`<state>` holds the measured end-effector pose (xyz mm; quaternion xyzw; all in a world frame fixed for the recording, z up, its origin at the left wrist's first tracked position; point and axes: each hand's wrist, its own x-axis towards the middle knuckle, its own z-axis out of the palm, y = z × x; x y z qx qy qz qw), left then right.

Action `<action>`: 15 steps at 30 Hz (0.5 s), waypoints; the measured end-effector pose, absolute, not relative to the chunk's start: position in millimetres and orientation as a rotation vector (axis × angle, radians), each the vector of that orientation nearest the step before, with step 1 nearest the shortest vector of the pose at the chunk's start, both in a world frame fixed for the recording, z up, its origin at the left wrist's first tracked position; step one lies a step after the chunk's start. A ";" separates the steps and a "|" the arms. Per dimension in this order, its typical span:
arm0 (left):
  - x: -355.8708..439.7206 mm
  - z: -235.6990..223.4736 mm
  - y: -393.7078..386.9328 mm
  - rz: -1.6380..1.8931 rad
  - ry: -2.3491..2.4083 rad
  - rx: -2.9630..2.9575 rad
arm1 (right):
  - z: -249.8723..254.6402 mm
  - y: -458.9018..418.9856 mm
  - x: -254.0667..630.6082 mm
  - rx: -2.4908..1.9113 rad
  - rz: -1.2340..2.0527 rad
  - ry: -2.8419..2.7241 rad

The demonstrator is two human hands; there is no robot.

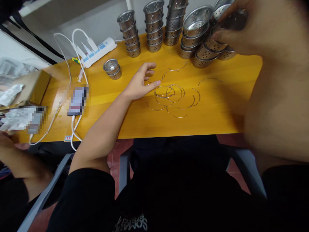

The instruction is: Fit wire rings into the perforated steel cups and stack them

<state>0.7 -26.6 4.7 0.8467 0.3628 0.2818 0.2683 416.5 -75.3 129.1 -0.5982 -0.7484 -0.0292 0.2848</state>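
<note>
My left hand (140, 82) lies on the yellow table (120, 106), fingers stretched out, their tips touching the edge of a loose heap of thin wire rings (172, 96). My right hand (238, 27) is raised at the far right, fingers wrapped round a perforated steel strainer cup (231, 21) above the stacks of like cups (200, 42). My right forearm fills the right side of the view and hides the table there.
More stacks of steel cups (153, 25) line the table's far edge. A single cup (112, 68) stands near a white power strip (98, 51) with cables. A phone (77, 100) lies at the left. Another person's hand (7, 141) is at the far left.
</note>
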 end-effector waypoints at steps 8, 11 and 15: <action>0.4 19.6 -33.0 0.890 0.998 2.324 | 133.9 -83.5 395.0 -1.237 -0.049 -1.931; -4.8 31.1 -32.7 0.944 1.051 2.371 | 134.4 -84.7 383.1 -1.099 -0.155 -2.022; -26.8 37.7 -9.7 1.130 1.408 2.413 | 135.3 -89.3 362.8 -1.001 -0.157 -2.099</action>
